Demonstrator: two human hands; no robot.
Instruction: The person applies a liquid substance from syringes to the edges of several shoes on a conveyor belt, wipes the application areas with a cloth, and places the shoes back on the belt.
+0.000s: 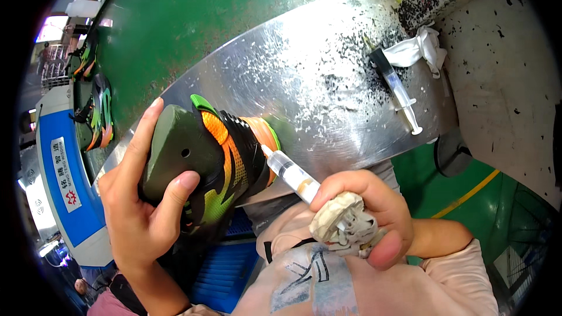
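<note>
My left hand (137, 193) is wrapped around a dark green shoe last (172, 134), thumb on its near side and fingers along its far side. Fitted on the last is a sneaker (237, 164) in black, orange and lime green, tilted over the near edge of a metal table. My right hand (380, 210) grips a clear syringe (294, 175) by its plunger end, which is covered by a lumpy off-white wad (342, 222). At the sneaker's orange and green edge sits the nozzle; whether it touches is hard to tell. The sneaker's underside is partly hidden.
On the metal table (316, 90), spotted with black and white residue, lie a second syringe with a black end (398, 90) and a crumpled white cloth (418, 51). A stained pale box (497, 82) stands at right. Several shoes (99, 111) and a blue-and-white machine (70, 199) are at left.
</note>
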